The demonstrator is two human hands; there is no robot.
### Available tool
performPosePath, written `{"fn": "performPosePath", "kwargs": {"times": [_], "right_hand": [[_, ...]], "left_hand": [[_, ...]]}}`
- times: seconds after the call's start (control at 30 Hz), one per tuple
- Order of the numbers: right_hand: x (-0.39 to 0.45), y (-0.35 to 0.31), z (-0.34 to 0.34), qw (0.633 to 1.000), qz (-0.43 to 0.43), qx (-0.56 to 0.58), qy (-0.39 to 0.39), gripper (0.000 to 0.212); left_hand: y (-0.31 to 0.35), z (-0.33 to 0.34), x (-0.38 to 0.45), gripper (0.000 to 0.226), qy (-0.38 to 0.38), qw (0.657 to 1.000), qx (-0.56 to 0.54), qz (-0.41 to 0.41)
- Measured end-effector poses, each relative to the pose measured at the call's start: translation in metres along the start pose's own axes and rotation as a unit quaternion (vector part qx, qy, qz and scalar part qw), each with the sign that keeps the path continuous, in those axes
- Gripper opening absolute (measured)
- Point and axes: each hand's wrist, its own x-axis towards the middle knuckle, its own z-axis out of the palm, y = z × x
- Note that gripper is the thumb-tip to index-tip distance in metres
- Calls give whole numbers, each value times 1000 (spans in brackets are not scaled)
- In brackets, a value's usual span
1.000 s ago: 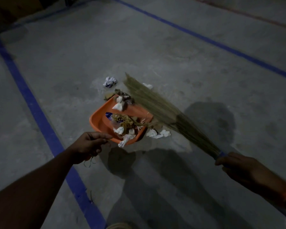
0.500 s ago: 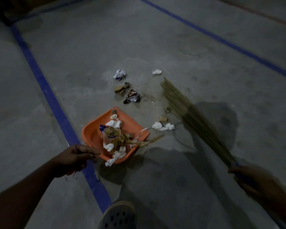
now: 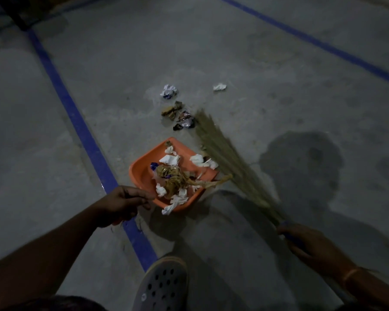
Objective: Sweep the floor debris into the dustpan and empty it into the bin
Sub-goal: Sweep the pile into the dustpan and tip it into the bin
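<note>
Dim concrete floor (image 3: 54, 153), blue lines: orange dustpan (image 3: 144, 173) gripped by left hand (image 3: 124, 204), grass broom (image 3: 229, 164) by right hand (image 3: 305, 243); debris probably light, scatter-prone.

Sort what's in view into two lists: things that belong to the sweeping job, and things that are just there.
Job:
- orange dustpan, held by left hand
- broom, held by right hand
- debris in pan
- crumpled paper, white scrap, brown bits, shiny wrapper on the floor

Just there:
- blue floor line
- grey shoe
</note>
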Motion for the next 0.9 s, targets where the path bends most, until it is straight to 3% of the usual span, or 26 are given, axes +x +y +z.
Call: {"fn": "performPosePath", "kwargs": {"times": [0.13, 0.33, 0.47, 0.9], "right_hand": [[4, -14, 14, 999, -32, 35, 3, 45], [0, -24, 13, 995, -90, 30, 13, 24], [-3, -22, -2, 993, -121, 3, 15, 22], [54, -33, -76, 995, -43, 12, 89, 25]], "left_hand": [[9, 6, 5, 30, -9, 1000, 18, -4], [19, 14, 13, 32, -9, 1000, -9, 13], [20, 9, 16, 33, -1, 1000, -18, 24], [13, -22, 2, 29, 48, 997, -42, 45]]}}
